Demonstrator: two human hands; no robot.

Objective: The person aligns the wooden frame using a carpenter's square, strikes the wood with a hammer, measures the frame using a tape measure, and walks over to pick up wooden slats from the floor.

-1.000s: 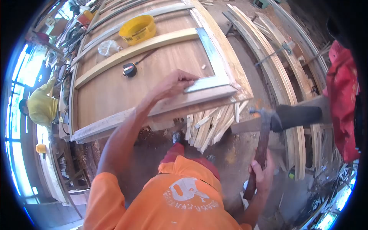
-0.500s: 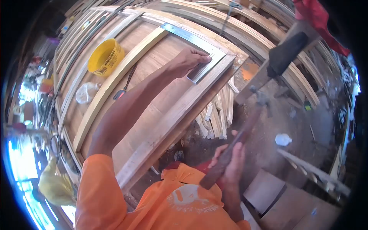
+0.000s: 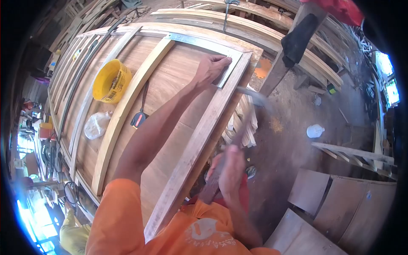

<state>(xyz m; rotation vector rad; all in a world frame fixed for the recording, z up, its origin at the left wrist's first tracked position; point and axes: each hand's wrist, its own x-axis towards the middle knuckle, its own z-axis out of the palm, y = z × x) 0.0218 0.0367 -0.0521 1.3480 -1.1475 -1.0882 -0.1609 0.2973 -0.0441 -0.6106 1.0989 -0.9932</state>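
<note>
Holding metal square (image 3: 199, 41) at corner of wooden frame (image 3: 193, 157) with left hand (image 3: 211, 70), gripping hammer (image 3: 241, 132) in right hand (image 3: 230, 170).
To find square: under left hand, farther from right, with long side running leftward from corner.

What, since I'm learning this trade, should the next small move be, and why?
Perhaps tap the frame rail lightly on its outer side, the left hand steadying the metal square. That hand holds the square at the rail's far corner, while the right hand grips a hammer whose blurred head appears close to that outer side; contact is unclear.
</note>
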